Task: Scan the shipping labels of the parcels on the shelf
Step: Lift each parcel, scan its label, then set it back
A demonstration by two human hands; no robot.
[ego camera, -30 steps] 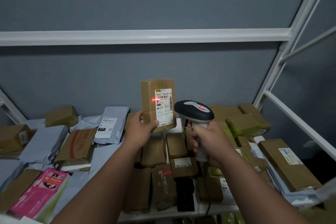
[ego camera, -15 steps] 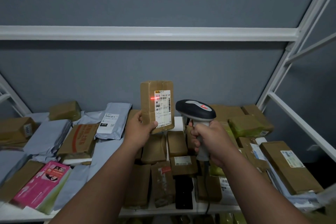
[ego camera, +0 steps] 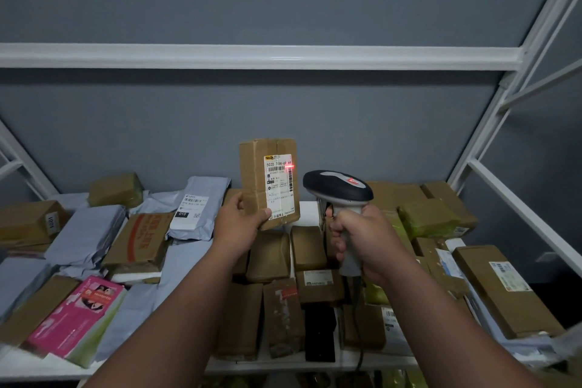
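Observation:
My left hand (ego camera: 241, 221) grips the lower left corner of a small brown cardboard parcel (ego camera: 252, 176) and holds it upright above the shelf. Its white shipping label (ego camera: 279, 186) faces me, and a red laser dot glows at the label's upper right edge. My right hand (ego camera: 362, 241) grips the pale handle of a black-and-grey barcode scanner (ego camera: 337, 187), whose head points at the label from the right. The scanner's cable hangs down below my wrist.
The white shelf (ego camera: 308, 206) is crowded with brown boxes, grey mailer bags (ego camera: 201, 208) and a pink box (ego camera: 75, 318) at the front left. A long labelled box (ego camera: 500, 286) lies at the right. White frame bars cross above and on both sides.
The red laser dot has shifted from the label's left edge to its upper right edge. Both hands and the parcel have stayed in nearly the same place.

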